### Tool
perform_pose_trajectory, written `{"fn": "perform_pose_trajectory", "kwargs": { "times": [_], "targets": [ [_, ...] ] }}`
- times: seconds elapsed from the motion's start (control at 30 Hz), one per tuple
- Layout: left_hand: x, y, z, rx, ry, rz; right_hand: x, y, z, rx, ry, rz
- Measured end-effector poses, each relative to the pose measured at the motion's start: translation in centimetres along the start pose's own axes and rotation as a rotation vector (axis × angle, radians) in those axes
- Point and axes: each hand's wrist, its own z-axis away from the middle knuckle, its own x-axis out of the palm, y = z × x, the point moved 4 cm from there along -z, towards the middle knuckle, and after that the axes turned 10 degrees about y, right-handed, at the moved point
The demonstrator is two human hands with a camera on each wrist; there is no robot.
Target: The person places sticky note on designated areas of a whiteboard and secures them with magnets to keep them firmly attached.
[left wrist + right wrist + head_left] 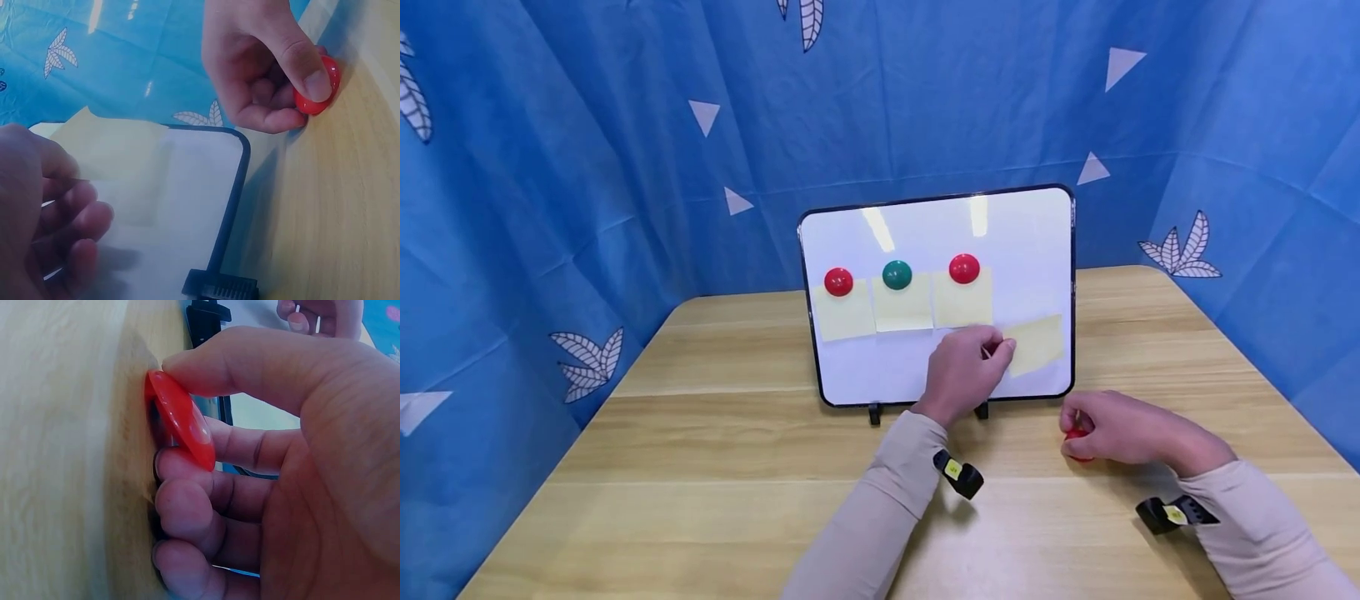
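My left hand [966, 367] pinches the left edge of a yellow sticky note [1036, 343] in front of the lower right of a small whiteboard [880, 375]. In the left wrist view the sticky note [125, 150] spreads beyond the fingertips. On the tabletop right of the board, my right hand [1120, 427] grips a round red magnet [181, 419] between thumb and fingers, its rim tilted at the wood. Three more notes hang in a row on the board, with a red magnet [838, 282], a green magnet [897, 274] and another red magnet [964, 268] at their tops.
The whiteboard stands upright on black feet [875, 414] on a wooden table [700, 467]. A blue curtain [880, 100] with leaf and triangle prints surrounds the table at the back and sides. Each wrist wears a black strap [958, 473].
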Motion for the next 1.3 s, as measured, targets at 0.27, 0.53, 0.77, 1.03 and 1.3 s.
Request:
{"fn": "perform_pose_trajectory", "kwargs": {
  "times": [0.27,0.53,0.77,1.03,1.3],
  "targets": [
    [0.5,0.3,-0.3,-0.019,-0.013,0.006,-0.2,-0.1,-0.1,-0.011,0.003,0.015],
    [1.1,0.8,-0.1,-0.029,-0.008,-0.015,-0.4,-0.3,-0.2,-0.019,0.008,0.021],
    [1.5,0.7,0.3,-0.031,-0.011,-0.051,-0.1,0.2,-0.1,-0.004,0.005,0.044],
    [1.4,0.8,0.2,0.017,0.017,-0.144,0.0,0.2,0.0,-0.015,0.028,0.044],
    [1.3,1.0,0.1,0.046,0.042,-0.188,-0.1,0.2,0.0,-0.006,0.027,0.029]
  ]
}}
